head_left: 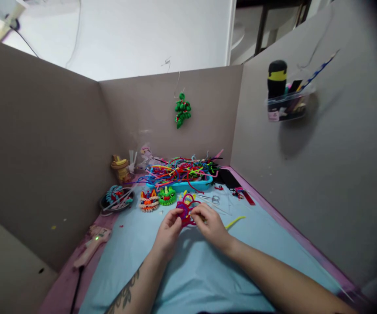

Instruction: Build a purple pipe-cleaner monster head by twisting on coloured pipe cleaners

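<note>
Between my hands is a looped piece of magenta and purple pipe cleaners [187,200], held just above the blue cloth. My left hand [170,226] pinches its left side between thumb and fingers. On the right side of the piece, my right hand [208,220] has its fingertips pressed together at a small yellow bit near the centre; a yellow pipe cleaner [236,221] shows beyond that hand, and whether it runs into the fingers is hidden. Just behind the piece sit a green fuzzy figure [167,196] and an orange and white one [149,201].
A blue tray [195,186] heaped with coloured pipe cleaners stands at the back. Scissors [214,199] lie right of centre. A dark bowl [103,203] and a pink glue gun [92,248] are at left. Grey panels [162,113] enclose three sides; a clear bin [288,107] hangs right.
</note>
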Demonstrator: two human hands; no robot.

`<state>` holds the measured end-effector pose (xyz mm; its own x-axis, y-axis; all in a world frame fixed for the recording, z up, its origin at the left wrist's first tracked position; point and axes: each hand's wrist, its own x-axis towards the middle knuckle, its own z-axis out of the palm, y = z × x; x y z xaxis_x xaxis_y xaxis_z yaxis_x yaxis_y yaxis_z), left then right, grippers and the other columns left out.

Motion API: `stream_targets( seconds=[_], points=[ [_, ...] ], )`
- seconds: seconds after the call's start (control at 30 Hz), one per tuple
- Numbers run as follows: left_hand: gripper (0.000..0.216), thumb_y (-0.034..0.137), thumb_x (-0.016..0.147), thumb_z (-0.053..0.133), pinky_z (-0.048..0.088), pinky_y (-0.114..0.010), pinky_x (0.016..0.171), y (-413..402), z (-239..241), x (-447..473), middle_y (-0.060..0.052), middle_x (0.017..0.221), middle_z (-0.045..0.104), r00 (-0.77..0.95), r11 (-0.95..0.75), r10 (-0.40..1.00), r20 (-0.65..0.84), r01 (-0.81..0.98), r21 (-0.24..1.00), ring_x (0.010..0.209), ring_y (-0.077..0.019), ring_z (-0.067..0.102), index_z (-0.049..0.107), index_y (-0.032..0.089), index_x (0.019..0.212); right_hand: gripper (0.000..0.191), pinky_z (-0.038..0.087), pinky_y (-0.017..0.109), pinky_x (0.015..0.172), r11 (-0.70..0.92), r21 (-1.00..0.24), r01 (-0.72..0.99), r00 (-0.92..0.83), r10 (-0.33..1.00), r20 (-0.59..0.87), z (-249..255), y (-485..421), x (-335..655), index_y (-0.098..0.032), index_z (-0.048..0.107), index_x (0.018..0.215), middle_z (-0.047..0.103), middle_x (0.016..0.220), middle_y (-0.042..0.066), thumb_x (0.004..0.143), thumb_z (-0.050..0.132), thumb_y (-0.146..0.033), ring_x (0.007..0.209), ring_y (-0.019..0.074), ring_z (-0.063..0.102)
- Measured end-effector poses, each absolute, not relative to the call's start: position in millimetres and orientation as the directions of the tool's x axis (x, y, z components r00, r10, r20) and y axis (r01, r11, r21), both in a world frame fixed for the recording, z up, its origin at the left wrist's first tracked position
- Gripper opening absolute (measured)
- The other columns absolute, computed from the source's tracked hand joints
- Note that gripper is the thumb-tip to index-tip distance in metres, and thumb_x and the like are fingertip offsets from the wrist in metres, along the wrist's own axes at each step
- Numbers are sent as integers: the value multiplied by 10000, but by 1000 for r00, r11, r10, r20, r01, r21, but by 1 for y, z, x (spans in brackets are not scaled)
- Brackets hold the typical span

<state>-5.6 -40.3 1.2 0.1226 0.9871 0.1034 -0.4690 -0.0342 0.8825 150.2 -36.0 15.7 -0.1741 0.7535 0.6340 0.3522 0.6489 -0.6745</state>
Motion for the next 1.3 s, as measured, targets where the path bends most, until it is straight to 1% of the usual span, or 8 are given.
stream_targets(
  seconds=[0.13, 0.27, 0.4, 0.53, 0.67, 0.9, 1.1, 1.3],
  points=[
    [335, 303, 661, 718, 430, -286, 775, -40, 0, -5, -60, 933, 615, 95, -56, 990, 104, -410, 910, 856, -172, 558, 608, 169, 948, 100, 410, 249, 634, 584, -763, 279, -158, 811, 563, 13, -35, 148, -182, 581, 769, 546, 747, 21, 819, 495, -185, 713, 147, 520],
    [347, 286, 625, 740, 430, -247, 696, -37, -3, -5, -45, 870, 617, 22, -100, 993, 114, -340, 935, 773, -149, 556, 594, 162, 914, 74, 425, 254, 647, 492, -856, 159, -191, 866, 462, 10, -33, 146, -179, 590, 790, 552, 761, 16, 797, 535, -229, 708, 143, 532],
    [339, 293, 623, 738, 427, -235, 677, -36, -3, -4, -34, 848, 619, 3, -114, 993, 121, -298, 948, 756, -139, 553, 590, 165, 901, 71, 424, 254, 631, 419, -902, 105, -190, 899, 395, 9, -33, 143, -173, 581, 767, 549, 740, 9, 756, 582, -243, 684, 141, 531],
    [339, 299, 609, 743, 423, -230, 655, -38, 0, -3, -24, 829, 622, 24, -116, 991, 128, -287, 951, 735, -134, 557, 600, 168, 888, 84, 402, 246, 597, 404, -907, 124, -157, 910, 384, 11, -35, 141, -171, 558, 719, 519, 689, -3, 755, 570, -245, 637, 129, 498],
    [321, 307, 644, 721, 410, -216, 627, -39, 0, -5, -20, 805, 623, 50, -122, 989, 142, -283, 951, 708, -125, 550, 605, 171, 910, 91, 393, 240, 589, 413, -902, 126, -145, 907, 395, 12, -34, 141, -173, 535, 709, 496, 678, -8, 765, 550, -243, 632, 125, 474],
    [269, 344, 695, 680, 408, -219, 630, -37, -8, -7, -8, 734, 605, 50, -105, 991, 124, -283, 953, 651, -113, 546, 594, 172, 883, 102, 388, 233, 615, 435, -893, 116, -197, 891, 409, 13, -37, 142, -176, 513, 710, 479, 696, -10, 791, 521, -237, 659, 123, 469],
    [271, 321, 653, 715, 394, -199, 600, -38, -6, -5, 7, 711, 574, 25, -99, 993, 112, -307, 946, 631, -94, 510, 576, 167, 826, 100, 384, 234, 633, 480, -866, 141, -233, 866, 442, 11, -38, 142, -176, 510, 709, 480, 724, -3, 802, 509, -211, 685, 125, 473],
    [281, 302, 641, 724, 375, -185, 579, -42, 1, -1, 26, 704, 547, 45, -99, 992, 117, -302, 948, 613, -83, 479, 547, 174, 817, 95, 376, 231, 629, 511, -842, 175, -212, 854, 474, 9, -37, 142, -174, 519, 712, 482, 721, -4, 804, 500, -188, 685, 125, 470]
  ],
)
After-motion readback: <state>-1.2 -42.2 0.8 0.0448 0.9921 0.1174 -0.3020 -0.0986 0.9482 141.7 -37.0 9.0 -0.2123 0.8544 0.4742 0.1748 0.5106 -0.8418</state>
